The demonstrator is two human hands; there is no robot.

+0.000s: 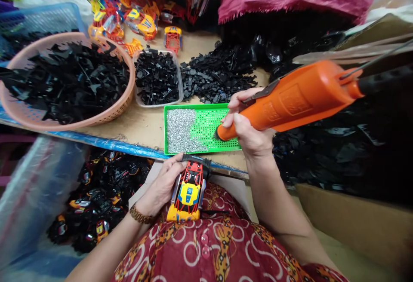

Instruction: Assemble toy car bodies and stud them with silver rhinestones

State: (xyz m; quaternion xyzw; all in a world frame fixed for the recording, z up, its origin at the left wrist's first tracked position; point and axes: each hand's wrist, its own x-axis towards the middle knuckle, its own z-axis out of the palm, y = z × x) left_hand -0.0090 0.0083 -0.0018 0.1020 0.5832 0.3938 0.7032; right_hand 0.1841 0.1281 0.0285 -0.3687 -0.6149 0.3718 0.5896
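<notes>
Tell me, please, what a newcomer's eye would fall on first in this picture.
Most likely the large orange power tool, gripped in the right hand with its tip over the green tray. Next might come the small silvery pieces at that tray's left end, and the red and yellow toy car in the left hand, just below the tray in the picture.

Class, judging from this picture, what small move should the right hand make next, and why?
Perhaps ease the screwdriver toward the screws: the right hand holds its tip, with no screw visible on it, over the barer part of the green tray, while the left hand holds the toy car.
</notes>
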